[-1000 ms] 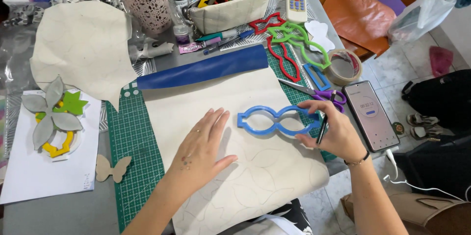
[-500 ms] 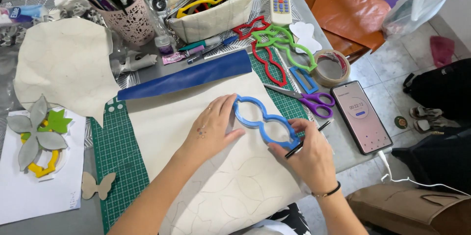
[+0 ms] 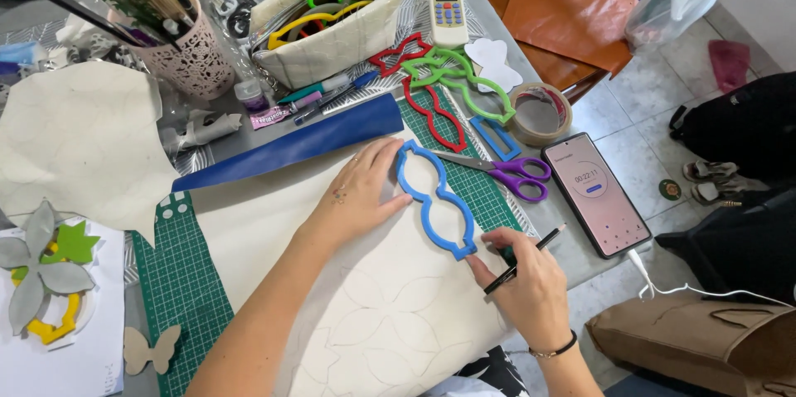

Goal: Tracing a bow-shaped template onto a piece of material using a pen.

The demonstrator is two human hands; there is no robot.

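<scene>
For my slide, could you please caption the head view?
Left hand steadies a blue template on cream sheet; right hand holds a pencil.

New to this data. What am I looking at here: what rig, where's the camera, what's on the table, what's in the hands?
There is no machine: a person works with two bare hands, filmed by a single camera worn on the head and looking down. The left hand presses a blue outline template flat on a cream sheet, which lies on a green cutting mat. The right hand holds a dark pencil at the template's lower end. Nearby lie purple-handled scissors, a phone with its screen lit, a tape roll, red and green templates, a rolled blue sheet and a pencil case.
</scene>
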